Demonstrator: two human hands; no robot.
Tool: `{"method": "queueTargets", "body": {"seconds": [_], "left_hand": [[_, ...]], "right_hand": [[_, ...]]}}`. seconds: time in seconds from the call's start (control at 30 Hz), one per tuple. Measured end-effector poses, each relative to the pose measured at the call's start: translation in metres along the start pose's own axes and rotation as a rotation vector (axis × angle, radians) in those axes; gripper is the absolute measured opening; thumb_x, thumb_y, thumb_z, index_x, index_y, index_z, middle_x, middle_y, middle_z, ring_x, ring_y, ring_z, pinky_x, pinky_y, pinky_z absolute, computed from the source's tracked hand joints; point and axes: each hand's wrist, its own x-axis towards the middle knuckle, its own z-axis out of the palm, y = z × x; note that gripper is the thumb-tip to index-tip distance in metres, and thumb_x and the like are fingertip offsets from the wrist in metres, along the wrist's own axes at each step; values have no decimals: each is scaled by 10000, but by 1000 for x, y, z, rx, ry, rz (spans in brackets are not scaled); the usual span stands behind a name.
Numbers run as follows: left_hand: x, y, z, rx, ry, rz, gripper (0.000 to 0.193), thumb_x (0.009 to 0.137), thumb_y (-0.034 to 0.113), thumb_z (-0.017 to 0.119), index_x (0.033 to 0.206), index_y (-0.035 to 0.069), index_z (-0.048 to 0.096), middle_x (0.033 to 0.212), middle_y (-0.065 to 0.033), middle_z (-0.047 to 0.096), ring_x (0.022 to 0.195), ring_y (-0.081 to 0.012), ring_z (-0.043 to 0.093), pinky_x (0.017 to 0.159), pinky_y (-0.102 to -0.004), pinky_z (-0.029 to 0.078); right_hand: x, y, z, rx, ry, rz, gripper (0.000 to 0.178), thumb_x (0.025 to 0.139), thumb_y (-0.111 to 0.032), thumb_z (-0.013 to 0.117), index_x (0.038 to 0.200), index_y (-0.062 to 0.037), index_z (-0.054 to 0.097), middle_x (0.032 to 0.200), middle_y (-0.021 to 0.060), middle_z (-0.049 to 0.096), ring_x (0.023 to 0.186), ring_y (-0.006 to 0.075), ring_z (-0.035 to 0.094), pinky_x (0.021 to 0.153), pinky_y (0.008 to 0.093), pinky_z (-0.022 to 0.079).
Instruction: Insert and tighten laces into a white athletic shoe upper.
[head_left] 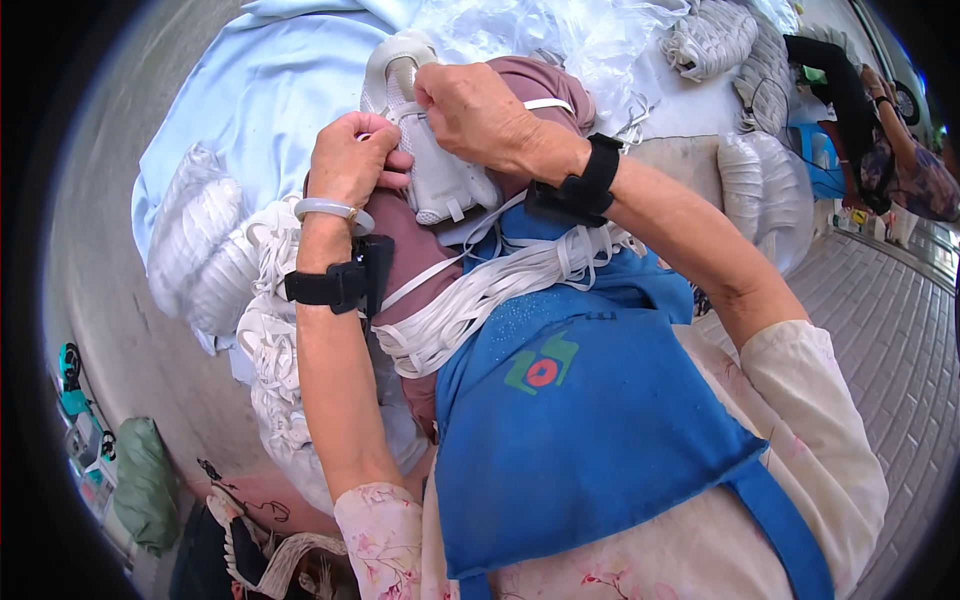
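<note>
A white sneaker (448, 178) rests on my lap, its toe pointing away and its heel end near me, or the reverse; I cannot tell which. My left hand (356, 158) is at its left side, thumb and fingertips pinched together. Over the sneaker's upper part, my right hand (482, 118) is closed, fingers curled in. Whatever sits between the fingertips of either hand is too small or hidden. Across my thighs lies a thick bundle of white shoelaces (490, 297). A single white lace (425, 279) crosses my left thigh.
White sneakers (275, 350) are piled along my left side. Plastic-wrapped stacks (200, 235) stand beyond them on light blue cloth (235, 110). More wrapped bundles (765, 190) are at the right, near another person (900, 150). A clear plastic bag (560, 45) lies ahead.
</note>
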Motion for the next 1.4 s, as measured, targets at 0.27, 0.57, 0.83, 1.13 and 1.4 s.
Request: {"method": "queueTargets", "body": {"seconds": [0.27,0.57,0.83,1.13,1.4], "left_hand": [[0,-4,3,-4,43,36,133,853,93,589,923,-20,583,773,-68,615,615,-116,608,499,-222,533],[-2,14,12,222,113,136,112,848,75,612,928,-2,627,676,-23,598,541,-76,550,465,-214,495],[8,4,1,424,106,316,101,784,61,616,865,10,651,746,-118,643,644,-229,626,596,-322,525],[5,13,13,894,204,677,84,754,46,631,819,-1,604,822,-163,612,762,-340,612,688,-400,486],[1,10,20,979,225,729,59,778,42,581,821,12,554,810,-158,568,736,-363,583,652,-438,476]], "right_hand": [[8,3,2,-68,-81,-15,86,747,-60,541,765,14,582,713,242,595,705,410,598,643,452,478],[3,4,10,-120,-62,-32,127,787,-93,530,772,23,579,746,242,600,703,401,600,644,451,486],[-5,10,-16,24,-19,-83,169,788,-125,588,879,18,594,838,197,606,754,338,605,686,385,484],[-8,20,-34,128,6,-1,201,807,-113,589,945,32,609,836,162,608,722,261,612,688,331,501],[-9,19,-37,127,13,16,187,814,-115,594,926,35,609,822,151,601,716,249,609,674,323,496]]}}
